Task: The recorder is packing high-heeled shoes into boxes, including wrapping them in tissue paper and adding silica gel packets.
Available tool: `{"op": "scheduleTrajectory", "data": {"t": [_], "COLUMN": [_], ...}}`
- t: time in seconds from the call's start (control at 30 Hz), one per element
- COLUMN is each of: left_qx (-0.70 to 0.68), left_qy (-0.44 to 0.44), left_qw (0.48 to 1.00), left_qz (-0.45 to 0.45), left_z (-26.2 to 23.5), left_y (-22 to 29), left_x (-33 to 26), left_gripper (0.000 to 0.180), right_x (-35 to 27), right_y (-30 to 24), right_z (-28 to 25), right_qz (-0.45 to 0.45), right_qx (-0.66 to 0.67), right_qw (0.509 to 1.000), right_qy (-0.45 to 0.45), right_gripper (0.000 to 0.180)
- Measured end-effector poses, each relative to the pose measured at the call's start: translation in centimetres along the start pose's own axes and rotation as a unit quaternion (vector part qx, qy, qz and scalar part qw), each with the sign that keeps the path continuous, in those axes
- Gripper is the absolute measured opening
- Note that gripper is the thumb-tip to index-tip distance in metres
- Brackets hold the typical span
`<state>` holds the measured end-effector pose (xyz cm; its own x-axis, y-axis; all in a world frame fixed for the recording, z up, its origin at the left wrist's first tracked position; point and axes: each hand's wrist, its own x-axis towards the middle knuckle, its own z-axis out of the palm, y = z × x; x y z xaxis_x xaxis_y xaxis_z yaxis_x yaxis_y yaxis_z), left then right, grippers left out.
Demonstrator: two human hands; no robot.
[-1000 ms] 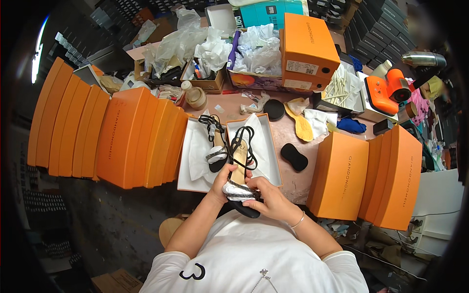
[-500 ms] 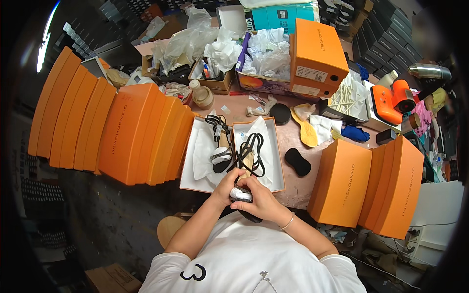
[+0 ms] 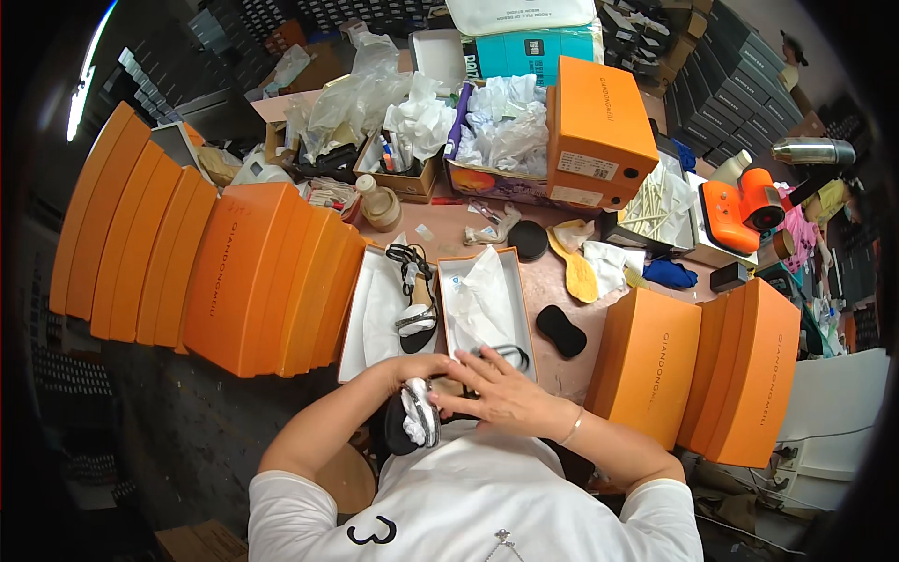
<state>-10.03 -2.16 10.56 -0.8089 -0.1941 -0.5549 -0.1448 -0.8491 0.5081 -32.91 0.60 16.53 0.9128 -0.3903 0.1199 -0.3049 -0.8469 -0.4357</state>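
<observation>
At about six o'clock in the view, close to the person's chest, the left hand [image 3: 405, 373] curls around a black sandal [image 3: 412, 421] with a white-wrapped strap, its grip closed on the shoe's upper end; the right hand [image 3: 496, 391] lies just beside it at three o'clock, fingers spread flat and touching the sandal's strap and the near edge of the open shoe box [image 3: 482, 309]; that box, lined with white tissue paper [image 3: 478, 300], sits on the pinkish worktop [image 3: 548, 281] at twelve o'clock from the hands; its lid [image 3: 370, 314] lies alongside at eleven o'clock, carrying the second black sandal [image 3: 417, 314]; a black oval pad [image 3: 560, 331] rests on the worktop at two o'clock; closed orange boxes [image 3: 253, 276] stand in a row at nine o'clock, and more orange boxes [image 3: 698, 365] at three o'clock.
</observation>
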Motion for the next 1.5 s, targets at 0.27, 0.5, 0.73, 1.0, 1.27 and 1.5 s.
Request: {"op": "scheduleTrajectory", "data": {"t": [0.27, 0.5, 0.73, 1.0, 1.27, 1.5], "left_qx": [0.006, 0.025, 0.623, 0.501, 0.440, 0.590], "left_qy": [0.431, 0.463, 0.339, 0.520, 0.564, 0.453], "left_qw": [0.864, 0.856, 0.529, 0.634, 0.591, 0.608], "left_qz": [0.261, 0.231, 0.466, 0.276, 0.374, 0.276], "left_z": [-3.5, -7.1, 8.9, 3.1, 2.2, 2.5], "left_y": [3.3, 1.2, 14.3, 4.3, 2.2, 1.1], "left_x": [7.1, 11.8, -1.3, 2.9, 4.0, 3.7], "left_gripper": [0.048, 0.017, 0.008, 0.009, 0.037, 0.019], "right_x": [-8.4, -10.0, -10.5, -10.3, -10.9, -12.0], "right_y": [2.6, 1.7, 2.1, 0.7, 0.6, 0.1], "right_z": [3.9, 5.3, 5.3, 4.7, 4.9, 5.3], "right_qz": [0.301, 0.108, 0.053, 0.067, 0.075, 0.042], "right_qx": [0.560, 0.879, 0.908, 0.924, 0.923, 0.910], "right_qw": [0.737, 0.272, 0.253, 0.258, 0.281, 0.360], "right_qy": [0.230, 0.376, 0.330, 0.273, 0.252, 0.200], "right_gripper": [0.074, 0.059, 0.081, 0.082, 0.083, 0.086]}}
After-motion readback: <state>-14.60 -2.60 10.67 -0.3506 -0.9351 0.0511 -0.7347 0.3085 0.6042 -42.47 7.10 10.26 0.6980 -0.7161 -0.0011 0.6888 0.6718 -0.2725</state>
